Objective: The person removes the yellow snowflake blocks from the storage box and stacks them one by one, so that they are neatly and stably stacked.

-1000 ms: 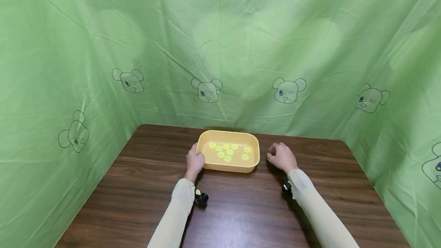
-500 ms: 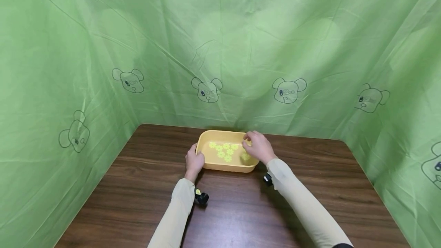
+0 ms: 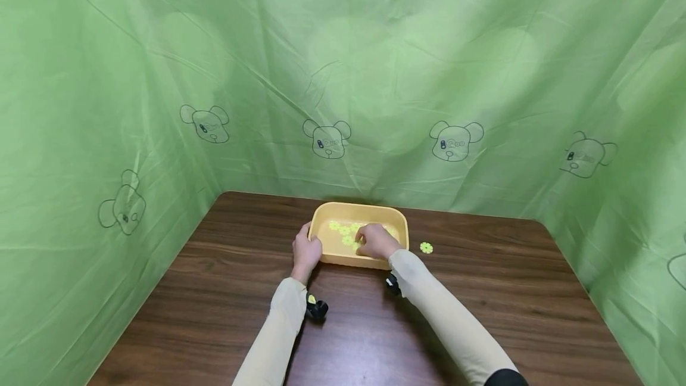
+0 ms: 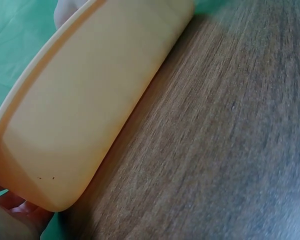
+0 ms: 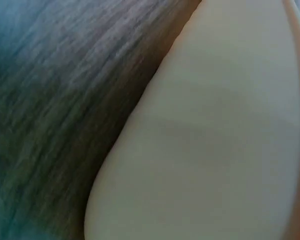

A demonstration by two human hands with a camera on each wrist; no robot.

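A yellow plastic basin, shallow with rounded corners, stands near the far edge of the table. My left hand grips its left end, thumb on the near side; in the left wrist view part of that left hand wraps the end of the basin. My right hand is inside the basin, fingers bent down among several flat yellow-green flower pieces. Whether it pinches one is hidden. One flower piece lies on the table just right of the basin. The right wrist view shows mostly the basin's outer wall.
The dark wood-grain table extends on both sides and in front of the basin. Green patterned cloth hangs close behind it and at left and right. Black wrist cameras sit at both wrists.
My right hand has moved left from the table beside the basin, over its right end and down into it. A flower piece now shows where that hand was. The left hand keeps its grip.
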